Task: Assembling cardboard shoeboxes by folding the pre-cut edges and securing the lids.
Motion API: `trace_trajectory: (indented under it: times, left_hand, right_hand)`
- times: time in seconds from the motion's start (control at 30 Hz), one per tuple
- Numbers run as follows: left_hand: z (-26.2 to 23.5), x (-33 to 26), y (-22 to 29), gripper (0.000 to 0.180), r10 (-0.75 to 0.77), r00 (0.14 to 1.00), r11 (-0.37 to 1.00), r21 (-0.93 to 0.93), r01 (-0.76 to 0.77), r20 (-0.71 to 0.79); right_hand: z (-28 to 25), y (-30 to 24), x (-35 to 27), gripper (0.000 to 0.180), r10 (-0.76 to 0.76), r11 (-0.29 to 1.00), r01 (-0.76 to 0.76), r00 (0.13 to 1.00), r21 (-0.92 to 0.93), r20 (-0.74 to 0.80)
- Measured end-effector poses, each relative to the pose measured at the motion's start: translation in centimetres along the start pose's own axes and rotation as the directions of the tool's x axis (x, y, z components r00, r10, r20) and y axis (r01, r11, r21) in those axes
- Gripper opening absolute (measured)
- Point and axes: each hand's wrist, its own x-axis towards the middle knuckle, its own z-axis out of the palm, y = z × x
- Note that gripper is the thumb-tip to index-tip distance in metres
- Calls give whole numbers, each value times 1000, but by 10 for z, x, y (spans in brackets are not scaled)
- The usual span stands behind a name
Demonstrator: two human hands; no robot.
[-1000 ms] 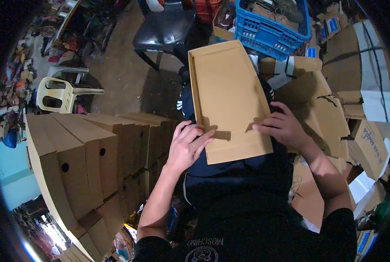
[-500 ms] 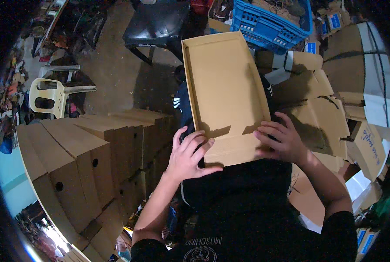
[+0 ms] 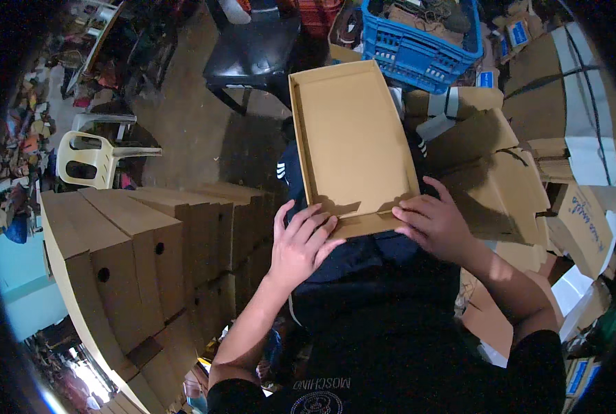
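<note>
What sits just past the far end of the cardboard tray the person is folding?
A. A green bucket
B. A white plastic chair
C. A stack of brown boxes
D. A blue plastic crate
D: the blue crate lies right beyond the far edge of the tray, which both hands press at its near end.

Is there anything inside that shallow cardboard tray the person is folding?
The cardboard tray shows only its bare brown floor and raised walls. The near edge is covered by the left hand and right hand, so that strip stays unseen.
</note>
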Motion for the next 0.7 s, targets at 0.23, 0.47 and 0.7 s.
trace_trajectory:
  times: [0.23, 0.47, 0.7]
  left_hand:
    - [-12, 38, 1, 14, -299, 952, 926, -220, 307, 72]
    - [-4, 57, -4, 17, -372, 891, 910, -89, 405, 261]
    - [9, 51, -9, 23, -289, 952, 938, -169, 302, 100]
  right_hand:
    - [-11, 15, 48, 24, 237, 897, -282, 957, 341, 169]
    - [-2, 13, 57, 22, 157, 984, -164, 984, 77, 85]
    - [4, 0, 41, 25, -141, 975, 123, 986, -183, -88]
